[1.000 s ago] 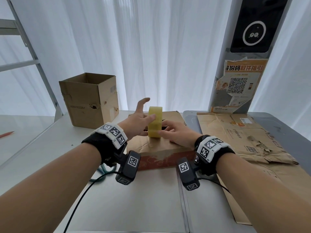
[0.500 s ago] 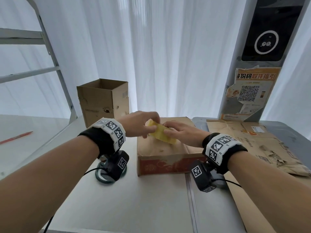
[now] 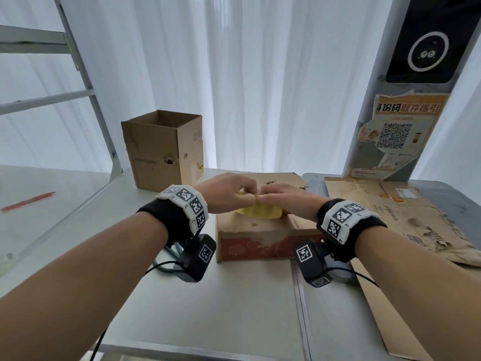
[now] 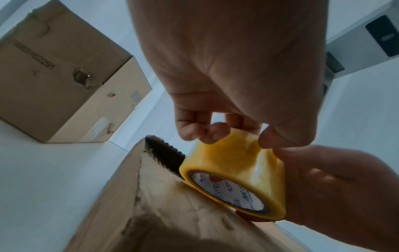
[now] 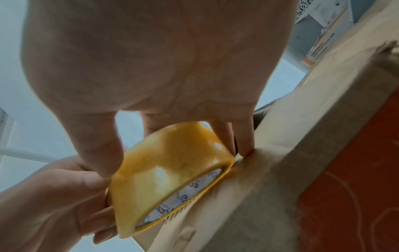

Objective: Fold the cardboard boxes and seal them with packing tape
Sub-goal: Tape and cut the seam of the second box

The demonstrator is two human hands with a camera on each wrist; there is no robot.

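Your left hand (image 3: 229,194) pinches the top of the tape roll (image 3: 260,212), which rests tilted on the flat box (image 3: 263,230) between your hands; your right hand (image 3: 283,199) grips its other side, thumbs meeting. Both are equally near.

Both hands hide most of the tape roll (image 3: 260,213); flattened cardboard (image 3: 406,225) cut off right.

Yellow tape roll (image 3: 260,212) lies tilted, edge touching the flat brown cardboard box (image 3: 263,230).
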